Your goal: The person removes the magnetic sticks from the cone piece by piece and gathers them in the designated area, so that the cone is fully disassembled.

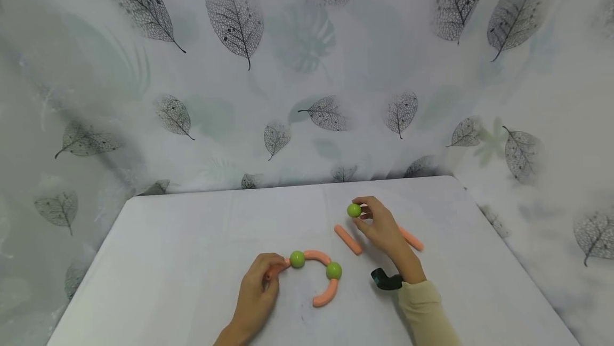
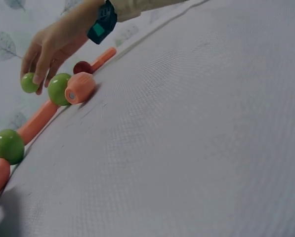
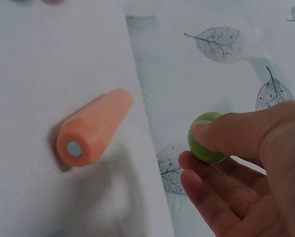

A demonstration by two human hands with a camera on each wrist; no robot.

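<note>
My right hand (image 1: pixel 380 226) pinches a green ball (image 1: pixel 354 210) between thumb and fingers, above the far part of the table. In the right wrist view the thumb lies across the ball (image 3: pixel 206 136). My left hand (image 1: pixel 258 290) grips a curved orange piece (image 1: pixel 278 268), partly hidden by the fingers. Its end meets a green ball (image 1: pixel 297 259), followed by an orange curved piece (image 1: pixel 316 255), another green ball (image 1: pixel 333 270) and a lower orange curved piece (image 1: pixel 326 294), together forming an open arc.
A straight orange stick (image 1: pixel 348 240) with a round metallic disc in its end lies left of my right forearm. Another orange stick (image 1: pixel 411 238) lies beyond that wrist. The white table (image 1: pixel 192 260) ends at a leaf-patterned backdrop (image 1: pixel 278 79). A dark band (image 1: pixel 386 280) surrounds the right wrist.
</note>
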